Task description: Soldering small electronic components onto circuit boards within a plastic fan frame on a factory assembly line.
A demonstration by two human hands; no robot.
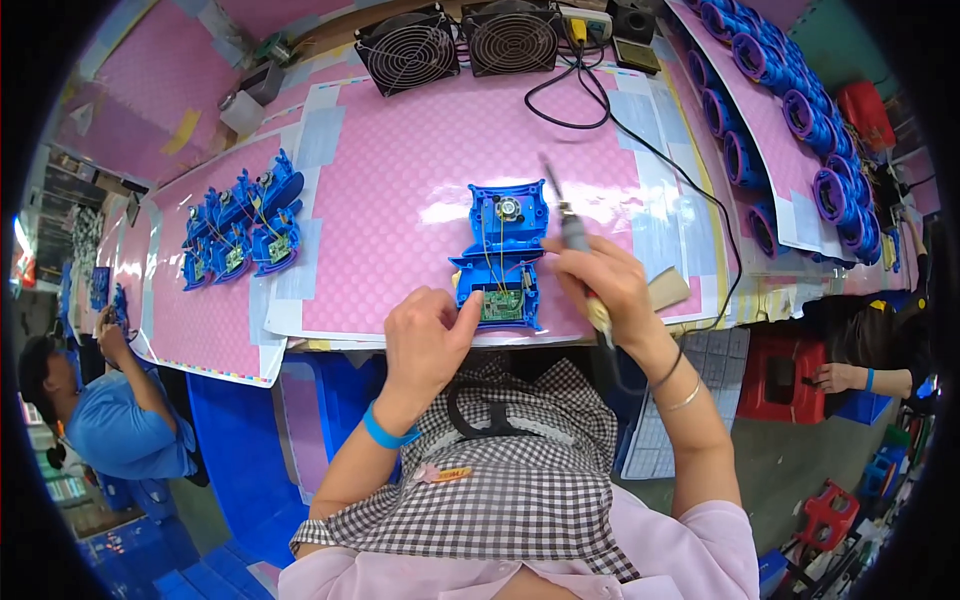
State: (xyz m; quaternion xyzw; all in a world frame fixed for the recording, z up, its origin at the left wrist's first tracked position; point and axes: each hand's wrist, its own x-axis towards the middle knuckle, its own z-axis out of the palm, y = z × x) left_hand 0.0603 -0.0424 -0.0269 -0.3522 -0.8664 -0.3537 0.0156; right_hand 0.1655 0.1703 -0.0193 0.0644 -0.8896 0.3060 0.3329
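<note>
Housing [503, 248], blue, long axis running up frame centre, lies between half-open left hand [424, 335], thumb apparently on circuit board [504, 305], and right hand [612, 285] gripping soldering iron [573, 234].

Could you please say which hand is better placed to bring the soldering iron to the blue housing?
Likely the right hand: it holds the soldering iron beside the open blue housing, while the left hand is at the green circuit board.

The housing [507, 242] lies on the table [400, 190], a circuit board [505, 305] in its near half, shell assemblies [235, 212] left, two fans [408, 52] far.
</note>
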